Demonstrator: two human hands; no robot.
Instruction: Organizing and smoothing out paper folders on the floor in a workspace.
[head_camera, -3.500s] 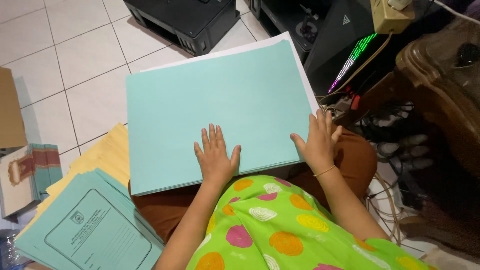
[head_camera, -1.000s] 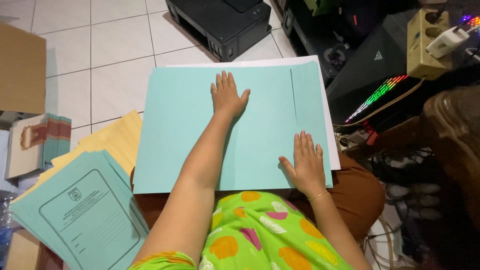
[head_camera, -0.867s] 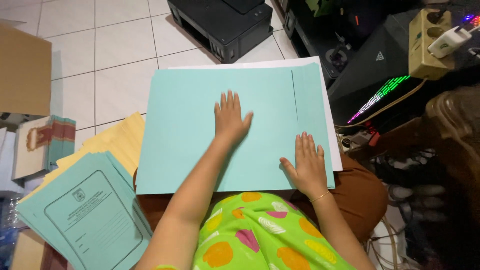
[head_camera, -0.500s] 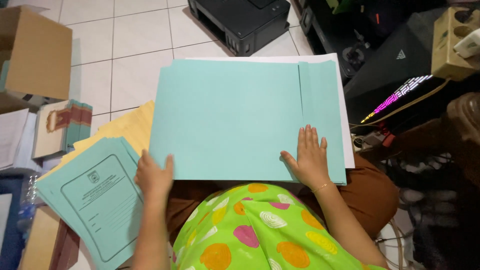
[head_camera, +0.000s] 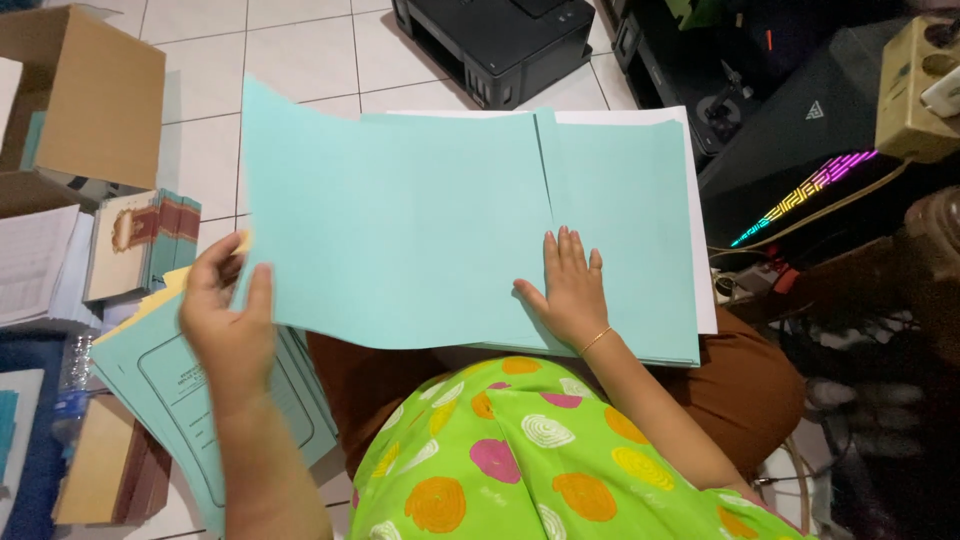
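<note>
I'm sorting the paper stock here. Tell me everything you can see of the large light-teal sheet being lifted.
The light-teal sheet is plain, matte, thin card or paper, unprinted on the side shown. The left hand pinches its left edge and lifts it, so it bows upward. The right hand presses flat at its right edge, on the stack of matching sheets beneath.

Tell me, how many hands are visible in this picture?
2. The left hand grips the lifted left edge of the light blue sheet. The right hand lies flat on the sheet over the lap. No other hands are visible.
</note>
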